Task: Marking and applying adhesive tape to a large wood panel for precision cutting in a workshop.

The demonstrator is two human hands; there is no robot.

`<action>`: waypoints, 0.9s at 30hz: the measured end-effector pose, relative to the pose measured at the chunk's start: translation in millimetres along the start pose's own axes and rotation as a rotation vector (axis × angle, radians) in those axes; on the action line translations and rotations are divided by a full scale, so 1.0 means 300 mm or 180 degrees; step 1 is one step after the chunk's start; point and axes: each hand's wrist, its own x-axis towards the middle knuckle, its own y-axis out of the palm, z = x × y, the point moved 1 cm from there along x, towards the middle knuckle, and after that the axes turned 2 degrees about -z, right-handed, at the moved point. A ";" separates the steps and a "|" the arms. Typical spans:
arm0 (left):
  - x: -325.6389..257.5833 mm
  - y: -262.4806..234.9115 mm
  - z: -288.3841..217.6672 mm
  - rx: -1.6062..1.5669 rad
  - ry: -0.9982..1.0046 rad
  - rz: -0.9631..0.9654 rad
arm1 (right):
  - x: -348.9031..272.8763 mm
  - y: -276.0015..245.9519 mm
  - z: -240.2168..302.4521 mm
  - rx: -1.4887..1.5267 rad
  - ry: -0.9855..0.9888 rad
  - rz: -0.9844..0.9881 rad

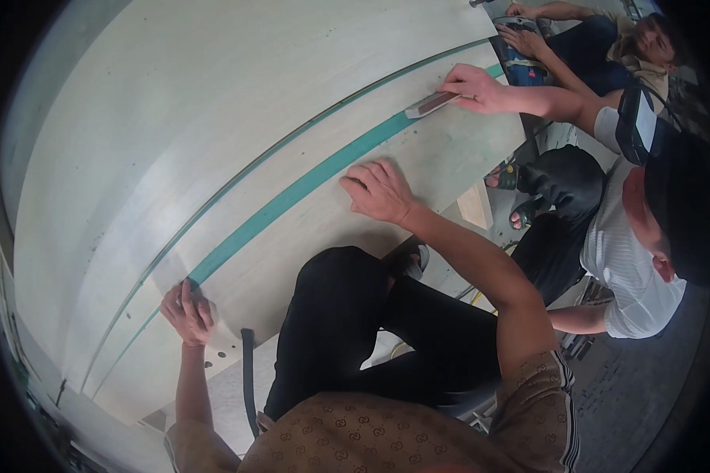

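Observation:
A long green strip [292,192] runs diagonally over a large pale panel [252,102]. At the strip's lower left end, my left hand [188,315] is closed, its bent fingers pressed together on the strip. Below the strip's middle, my right hand [380,191] rests on the panel with curled fingers; anything inside them is hidden. Near the strip's upper right end, a co-worker's hand [475,88] holds a grey and brown flat block [431,105] against it.
A thin dark-green edge line [292,130] curves above the strip. At right crouches a person in a white shirt [637,268]. Farther back, another person's hands [522,35] touch a blue power tool [526,69]. A dark strap-like piece [249,378] hangs beside my leg.

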 end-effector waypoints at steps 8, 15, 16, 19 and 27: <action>-0.003 0.008 0.003 -0.0014 -0.0010 -0.0009 | 0.003 0.005 -0.008 0.0218 0.0062 0.0067; -0.008 0.010 0.005 -0.0046 -0.0043 0.0000 | 0.007 0.009 -0.013 0.0165 0.0001 0.0022; -0.007 0.009 0.004 -0.0042 -0.0046 0.0000 | 0.007 0.010 -0.013 0.0145 0.0007 -0.0007; -0.005 0.012 0.003 -0.0041 -0.0046 -0.0014 | -0.002 0.013 -0.018 0.0161 -0.0015 -0.0009; -0.007 0.009 0.004 -0.0067 -0.0027 -0.0010 | -0.004 0.017 -0.018 0.0162 -0.0046 0.0007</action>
